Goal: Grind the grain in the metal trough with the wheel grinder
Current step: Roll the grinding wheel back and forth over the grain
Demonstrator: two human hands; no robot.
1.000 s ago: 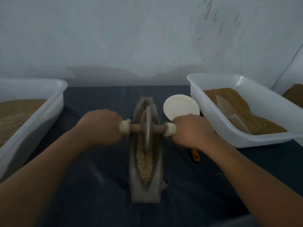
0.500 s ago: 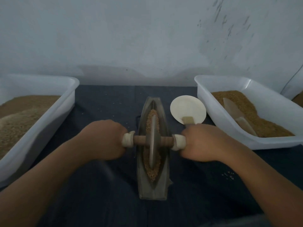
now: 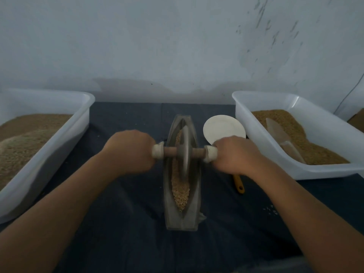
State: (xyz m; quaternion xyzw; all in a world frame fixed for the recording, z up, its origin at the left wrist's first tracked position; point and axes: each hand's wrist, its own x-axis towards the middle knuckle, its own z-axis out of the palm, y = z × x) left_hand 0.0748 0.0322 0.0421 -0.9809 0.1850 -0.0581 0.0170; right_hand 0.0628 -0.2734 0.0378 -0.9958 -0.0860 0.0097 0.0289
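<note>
Grain [image 3: 180,191] lay in the metal trough [image 3: 182,220], running twelve to six on the desk [image 3: 126,223], looking mostly whole, so much grinding seemingly remained. My left hand [image 3: 130,152] and right hand [image 3: 234,154] had fingers clamped on the wheel grinder [image 3: 185,154] handles.

No legible text, label or number anywhere

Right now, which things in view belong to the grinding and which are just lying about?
In the job: wheel grinder, gripped by left hand and right hand; metal trough; grain in it.
Lying about: left tub and right tub, both part-filled; scoop; white plate; yellow handle.
</note>
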